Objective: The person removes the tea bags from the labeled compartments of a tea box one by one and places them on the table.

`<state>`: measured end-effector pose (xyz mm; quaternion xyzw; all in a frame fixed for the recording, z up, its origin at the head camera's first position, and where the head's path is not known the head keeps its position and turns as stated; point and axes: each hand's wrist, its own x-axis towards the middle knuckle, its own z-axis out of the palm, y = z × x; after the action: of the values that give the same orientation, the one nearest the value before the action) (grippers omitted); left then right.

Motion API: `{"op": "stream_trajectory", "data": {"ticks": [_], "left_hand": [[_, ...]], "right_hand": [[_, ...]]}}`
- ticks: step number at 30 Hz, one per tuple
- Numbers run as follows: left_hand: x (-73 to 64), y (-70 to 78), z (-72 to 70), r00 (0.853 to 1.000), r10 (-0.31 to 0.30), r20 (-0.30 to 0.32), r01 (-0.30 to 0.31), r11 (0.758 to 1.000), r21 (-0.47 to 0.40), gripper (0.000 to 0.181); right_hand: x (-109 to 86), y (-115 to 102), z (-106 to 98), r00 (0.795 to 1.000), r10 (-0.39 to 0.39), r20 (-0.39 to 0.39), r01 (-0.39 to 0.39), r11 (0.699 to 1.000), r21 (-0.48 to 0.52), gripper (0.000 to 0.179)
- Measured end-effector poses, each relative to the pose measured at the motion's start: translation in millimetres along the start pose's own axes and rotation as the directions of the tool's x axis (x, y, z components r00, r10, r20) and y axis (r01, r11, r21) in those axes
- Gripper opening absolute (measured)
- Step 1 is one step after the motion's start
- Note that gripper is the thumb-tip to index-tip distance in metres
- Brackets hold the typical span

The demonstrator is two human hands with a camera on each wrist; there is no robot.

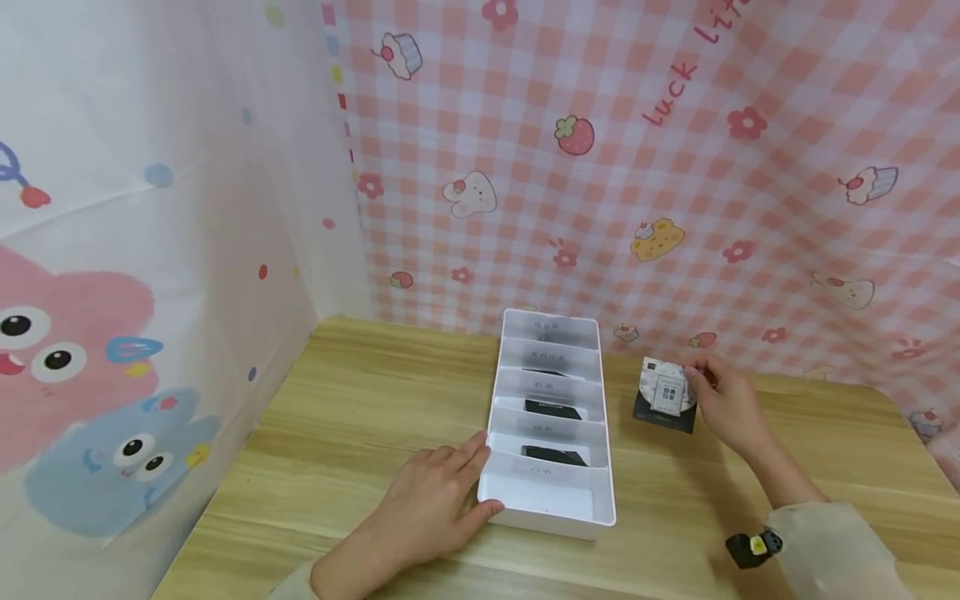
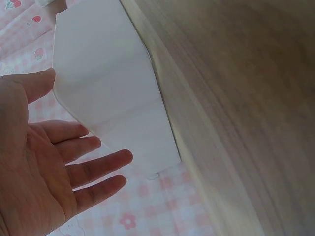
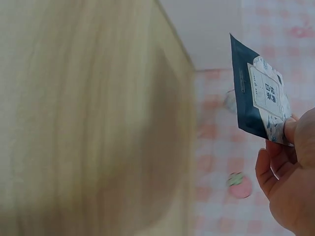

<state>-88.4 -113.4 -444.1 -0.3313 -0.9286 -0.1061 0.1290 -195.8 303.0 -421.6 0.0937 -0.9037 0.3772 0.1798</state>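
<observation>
My right hand [image 1: 729, 407] pinches a tea sachet [image 1: 664, 397] by its upper corner, to the right of a long white divided box [image 1: 547, 523]. The sachet is dark green below and white with a printed pattern above, with a pale label in front. In the right wrist view, the sachet [image 3: 261, 93] is held up off the wood, thumb on its near side. My left hand [image 1: 423, 504] rests at the box's near left corner, fingers extended along the side and thumb at the front. Dark flat packets [image 1: 553, 409] lie in several middle compartments; the nearest compartment holds nothing.
The box stands on a wood-grain table [image 1: 360, 400]. A pink checked cloth [image 1: 480, 150] hangs right behind the table's back edge, and a white cartoon-printed cloth [image 1: 195, 233] hangs on the left. A small black device [image 1: 752, 550] sits at the right sleeve.
</observation>
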Motion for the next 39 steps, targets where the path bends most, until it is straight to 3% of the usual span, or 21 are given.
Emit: {"op": "stream_trajectory", "data": {"ticks": [8,17,24,39], "left_hand": [[-0.8,0.2,0.1,1.000,-0.011,0.005,0.011,1.000,0.002,0.064],[-0.7,0.0,-0.5,1.000,-0.011,0.006,0.011,1.000,0.006,0.064],[-0.8,-0.1,-0.5,1.000,-0.007,0.011,0.007,1.000,0.004,0.066],[-1.2,-0.6,-0.5,1.000,-0.016,0.024,0.016,1.000,0.010,0.066]], "right_hand": [[1.9,29.3,11.1,0.994,0.050,0.098,-0.049,0.999,-0.010,0.014],[4.3,43.5,23.1,0.982,0.090,0.165,-0.083,0.995,-0.049,0.014],[4.4,52.9,26.2,0.962,0.152,0.229,-0.136,0.987,-0.085,0.017],[4.8,61.8,32.5,0.964,0.135,0.228,-0.108,0.986,-0.127,0.015]]}}
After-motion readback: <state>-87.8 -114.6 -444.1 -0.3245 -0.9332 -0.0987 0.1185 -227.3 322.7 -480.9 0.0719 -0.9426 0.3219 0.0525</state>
